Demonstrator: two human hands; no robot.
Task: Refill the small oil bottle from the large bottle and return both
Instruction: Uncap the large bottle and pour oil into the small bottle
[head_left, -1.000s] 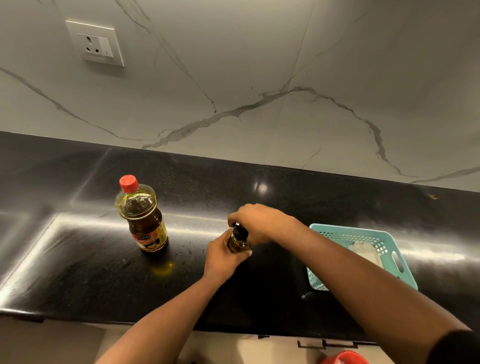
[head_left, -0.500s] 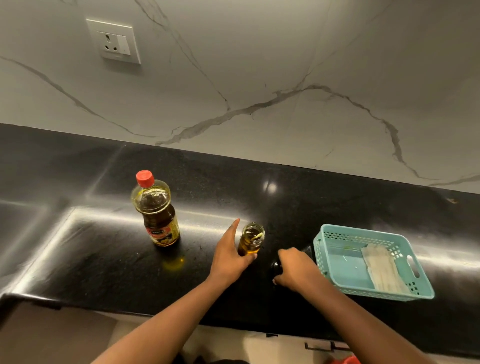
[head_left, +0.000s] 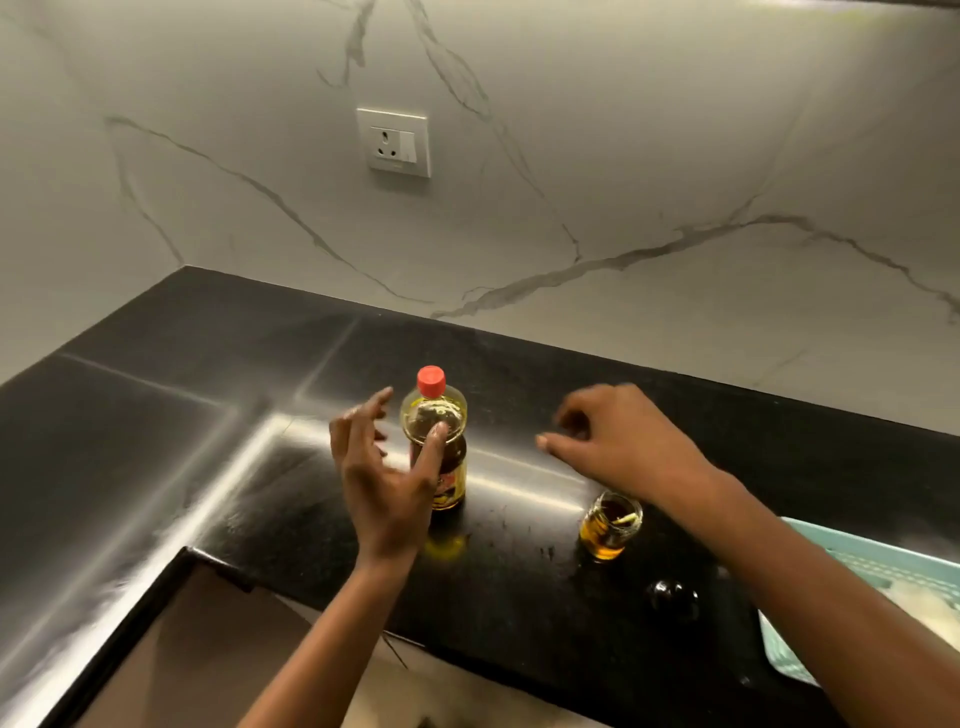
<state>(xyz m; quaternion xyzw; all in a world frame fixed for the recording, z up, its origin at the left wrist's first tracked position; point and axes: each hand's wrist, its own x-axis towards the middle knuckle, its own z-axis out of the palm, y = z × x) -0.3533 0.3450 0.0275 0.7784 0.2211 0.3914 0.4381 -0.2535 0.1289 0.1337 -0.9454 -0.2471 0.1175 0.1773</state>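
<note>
Left hand (head_left: 384, 483): fingers (head_left: 366, 415) spread apart and straight-ish, thumb crossing in front of the large bottle (head_left: 441, 405) at its shoulder. Can't tell if the thumb touches; nothing is clamped. It looks shaped to wrap the bottle body, probably to steady or lift it for pouring.

Right hand (head_left: 628, 441): fingers loosely curled, thumb out to the left, holding nothing. It hovers right of the large bottle, likely heading for the red cap (head_left: 431, 379), which is on, so no pour is possible yet.

Large bottle stands upright mid-counter, part full. Small bottle (head_left: 610, 527) stands nearer and to the right, mouth uncovered, some oil inside, under the right wrist. Its black cap (head_left: 671, 597) lies near and right of it, apart.

Teal basket (head_left: 852, 564) sits at the right edge, partly hidden by the right forearm. Black countertop (head_left: 156, 415), wall socket (head_left: 393, 141) on the far wall. Nothing blocks either bottle; the right forearm crossing low over the uncapped small bottle is a knock risk.
</note>
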